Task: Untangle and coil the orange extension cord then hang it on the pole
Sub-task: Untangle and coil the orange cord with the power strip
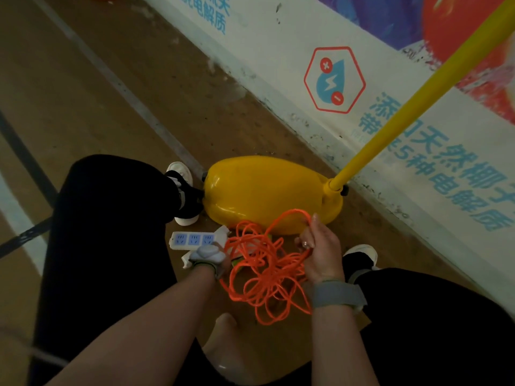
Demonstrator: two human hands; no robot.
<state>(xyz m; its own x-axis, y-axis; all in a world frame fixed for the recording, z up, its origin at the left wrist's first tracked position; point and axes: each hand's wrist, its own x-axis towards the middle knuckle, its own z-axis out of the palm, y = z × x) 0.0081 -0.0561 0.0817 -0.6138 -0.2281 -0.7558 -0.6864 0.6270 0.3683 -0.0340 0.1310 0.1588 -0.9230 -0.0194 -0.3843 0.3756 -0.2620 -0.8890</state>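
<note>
Orange extension cord (262, 268): likely light, limp, snag-prone; lower centre. Gripped at one loop by right hand (320, 246); can't tell left hand (224, 261) grip. Better taken near socket strip (193, 240).

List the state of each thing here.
Cord, tangled heap, not hung.
Right hand, holds a cord loop.
Left hand, at the tangle, fingers hidden.
Strip, lying sockets up, sockets empty.
Pole, standing in its base, visible part bare.
</note>
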